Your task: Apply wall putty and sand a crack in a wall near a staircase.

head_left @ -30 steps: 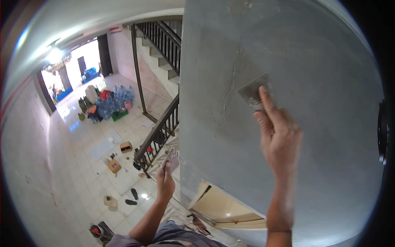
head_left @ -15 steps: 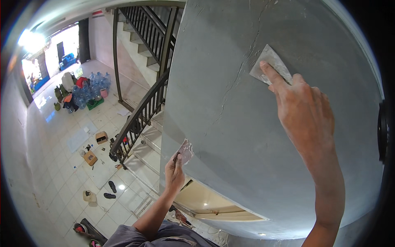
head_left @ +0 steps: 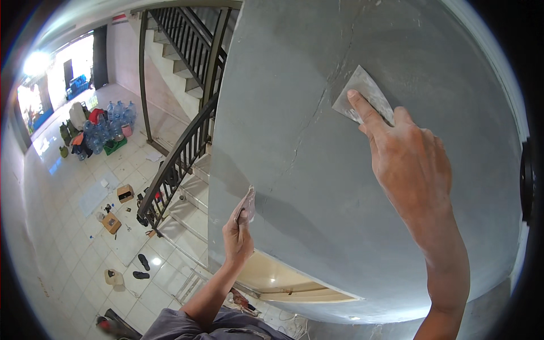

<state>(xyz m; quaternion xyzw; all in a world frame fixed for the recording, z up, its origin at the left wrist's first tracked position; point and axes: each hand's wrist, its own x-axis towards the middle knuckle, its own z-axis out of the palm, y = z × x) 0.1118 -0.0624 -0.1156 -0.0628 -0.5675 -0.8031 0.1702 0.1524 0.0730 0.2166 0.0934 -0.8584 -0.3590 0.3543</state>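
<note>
My right hand (head_left: 413, 158) grips a flat, smeared putty knife (head_left: 365, 95), its index finger stretched along the blade. The blade lies against the grey wall (head_left: 340, 187), just right of a long crack (head_left: 309, 127) that slants from the top toward the lower left. Lower and to the left, my left hand (head_left: 238, 238) is closed around a second putty knife (head_left: 249, 205), held upright and seen nearly edge-on. Pale paste clings to that blade, and its shadow falls on the wall. The handles are mostly hidden in my fingers.
Left of the wall, a staircase with a dark metal railing (head_left: 181, 158) climbs upward. On the tiled floor far below stand large blue water bottles (head_left: 102, 127), cardboard boxes (head_left: 111, 222) and black sandals (head_left: 143, 266). A round black object (head_left: 527, 182) sits at the far right edge.
My right hand and its putty knife have shifted slightly left and down. In my left hand the putty knife has turned more edge-on. The whole view has moved a little.
</note>
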